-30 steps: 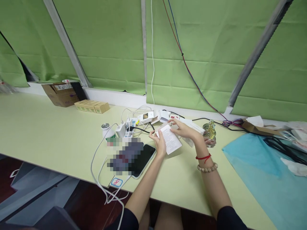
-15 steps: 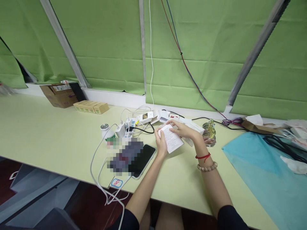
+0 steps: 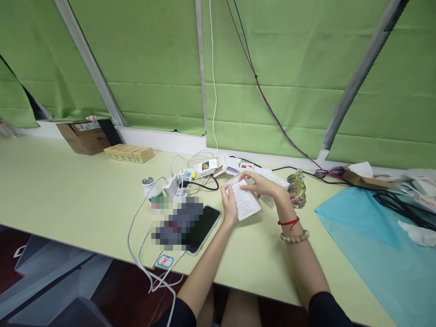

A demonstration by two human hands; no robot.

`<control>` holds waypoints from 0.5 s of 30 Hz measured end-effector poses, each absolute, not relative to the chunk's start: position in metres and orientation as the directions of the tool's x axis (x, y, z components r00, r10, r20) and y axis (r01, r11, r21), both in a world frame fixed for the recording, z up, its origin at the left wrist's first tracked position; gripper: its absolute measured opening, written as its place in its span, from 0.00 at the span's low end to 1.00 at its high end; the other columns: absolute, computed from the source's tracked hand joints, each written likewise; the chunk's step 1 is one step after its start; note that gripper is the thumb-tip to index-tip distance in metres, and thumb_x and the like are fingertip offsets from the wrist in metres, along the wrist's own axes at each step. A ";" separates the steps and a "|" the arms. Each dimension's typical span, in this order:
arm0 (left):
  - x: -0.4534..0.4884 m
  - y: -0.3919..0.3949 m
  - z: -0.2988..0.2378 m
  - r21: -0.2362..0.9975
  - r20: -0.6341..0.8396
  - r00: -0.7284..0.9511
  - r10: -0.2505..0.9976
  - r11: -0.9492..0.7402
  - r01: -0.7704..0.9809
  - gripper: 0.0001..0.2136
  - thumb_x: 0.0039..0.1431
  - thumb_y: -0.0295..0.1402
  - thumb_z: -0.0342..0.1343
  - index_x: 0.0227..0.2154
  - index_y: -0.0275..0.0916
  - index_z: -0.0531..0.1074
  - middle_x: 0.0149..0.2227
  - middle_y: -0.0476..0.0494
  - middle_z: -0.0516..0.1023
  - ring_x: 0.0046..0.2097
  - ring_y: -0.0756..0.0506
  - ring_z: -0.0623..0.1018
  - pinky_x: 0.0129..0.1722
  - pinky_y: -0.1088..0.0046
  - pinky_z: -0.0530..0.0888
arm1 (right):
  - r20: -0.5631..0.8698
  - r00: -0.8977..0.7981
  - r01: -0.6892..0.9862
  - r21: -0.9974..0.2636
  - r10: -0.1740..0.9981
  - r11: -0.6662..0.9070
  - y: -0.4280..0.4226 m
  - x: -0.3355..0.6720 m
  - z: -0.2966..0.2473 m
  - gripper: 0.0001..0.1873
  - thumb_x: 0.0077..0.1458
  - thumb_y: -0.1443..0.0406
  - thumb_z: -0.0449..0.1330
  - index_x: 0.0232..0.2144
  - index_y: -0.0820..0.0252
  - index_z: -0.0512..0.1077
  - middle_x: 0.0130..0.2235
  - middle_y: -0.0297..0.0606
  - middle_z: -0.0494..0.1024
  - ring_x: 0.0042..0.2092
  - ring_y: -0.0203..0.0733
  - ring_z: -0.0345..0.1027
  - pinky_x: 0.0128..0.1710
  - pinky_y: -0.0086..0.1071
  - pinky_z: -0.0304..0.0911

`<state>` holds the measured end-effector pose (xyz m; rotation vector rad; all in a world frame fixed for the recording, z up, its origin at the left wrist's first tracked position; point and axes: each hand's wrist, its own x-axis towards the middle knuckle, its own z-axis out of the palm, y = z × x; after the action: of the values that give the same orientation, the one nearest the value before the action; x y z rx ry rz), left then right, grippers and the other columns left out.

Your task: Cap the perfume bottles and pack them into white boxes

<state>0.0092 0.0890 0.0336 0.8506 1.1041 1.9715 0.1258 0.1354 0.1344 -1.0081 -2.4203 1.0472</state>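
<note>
Between my hands is a white paper piece [image 3: 248,204] with small dark print, tilted above the table. Whether it is a folded leaflet or a flat carton I cannot tell. My left hand [image 3: 229,204] grips its left edge, thumb on the printed face. At its upper edge my right hand [image 3: 259,184] has its fingers bent over the paper; part of the grip is hidden. Just left of my left forearm lies a black-screened phone [image 3: 204,229]. Past my right hand stands a glass bottle [image 3: 299,188] with a yellowish top.
White chargers and cables [image 3: 172,184] crowd a power strip beside a white bottle [image 3: 148,184]. Small opened boxes [image 3: 232,165] lie behind my hands. A carton [image 3: 85,138] and several small tan boxes [image 3: 129,153] stand far left. Blue sheeting [image 3: 374,245] covers the right side.
The paper's lower edge has shifted slightly down and right, and its edges look a little more spread. Both hands stay almost in place.
</note>
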 end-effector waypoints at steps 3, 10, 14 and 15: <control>0.009 0.088 0.036 0.897 0.181 -0.528 0.830 -0.359 -0.256 0.20 0.52 0.54 0.50 0.33 0.43 0.57 0.26 0.54 0.67 0.25 0.52 0.70 0.25 0.77 0.67 | 0.047 -0.707 0.454 -0.735 0.706 0.503 0.136 0.124 0.134 0.15 0.52 0.59 0.57 0.43 0.54 0.64 0.47 0.40 0.65 0.33 0.35 0.63 0.19 0.25 0.62; 0.004 0.092 0.043 0.855 -0.001 -0.393 0.920 -0.203 -0.477 0.25 0.47 0.58 0.50 0.39 0.42 0.62 0.33 0.44 0.72 0.28 0.49 0.71 0.26 0.72 0.67 | 0.180 -0.687 0.366 -0.752 0.704 0.549 0.125 0.119 0.144 0.25 0.55 0.55 0.55 0.54 0.49 0.56 0.49 0.40 0.66 0.30 0.32 0.66 0.20 0.23 0.60; -0.004 0.088 0.043 0.806 0.003 -0.076 0.997 -0.047 -0.590 0.27 0.47 0.60 0.45 0.37 0.42 0.68 0.33 0.39 0.72 0.25 0.49 0.65 0.22 0.71 0.62 | 0.229 -0.682 0.318 -0.762 0.695 0.563 0.115 0.122 0.156 0.24 0.57 0.54 0.52 0.55 0.49 0.56 0.46 0.40 0.69 0.32 0.34 0.70 0.27 0.28 0.65; -0.007 0.087 0.042 0.804 0.022 -0.042 0.999 -0.043 -0.593 0.26 0.47 0.59 0.45 0.35 0.42 0.68 0.32 0.40 0.71 0.24 0.50 0.64 0.22 0.71 0.62 | 0.247 -0.671 0.331 -0.744 0.699 0.581 0.113 0.124 0.158 0.23 0.57 0.54 0.52 0.54 0.50 0.58 0.45 0.39 0.70 0.32 0.35 0.70 0.30 0.30 0.67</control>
<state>-0.0067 0.0868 0.0419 0.7346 0.7332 1.4929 0.1235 0.1133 0.1583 -0.8196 -2.2855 0.9230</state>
